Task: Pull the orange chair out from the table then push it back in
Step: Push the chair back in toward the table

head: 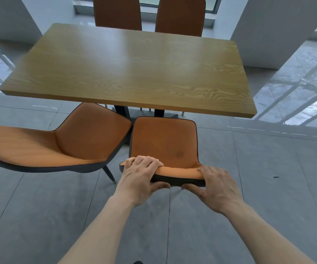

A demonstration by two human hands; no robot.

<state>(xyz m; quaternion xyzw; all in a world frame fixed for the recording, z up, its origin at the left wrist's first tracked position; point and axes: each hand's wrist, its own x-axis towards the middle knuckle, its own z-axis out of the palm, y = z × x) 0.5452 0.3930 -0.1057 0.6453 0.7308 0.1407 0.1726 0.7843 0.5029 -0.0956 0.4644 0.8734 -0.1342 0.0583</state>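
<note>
The left hand (140, 178) and right hand (217, 189) were closed over the backrest's top edge of the orange chair (165, 145) (rigid shell, probably light), drawn clear of the surface (127, 69), apparently sliding easily on smooth floor.

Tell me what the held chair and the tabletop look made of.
The orange padded chair with dark piping looks like matte faux leather or suede; its top edge dents under both hands' grip. The tan wooden tabletop shows printed-looking grain with a soft sheen, probably laminate.
</note>
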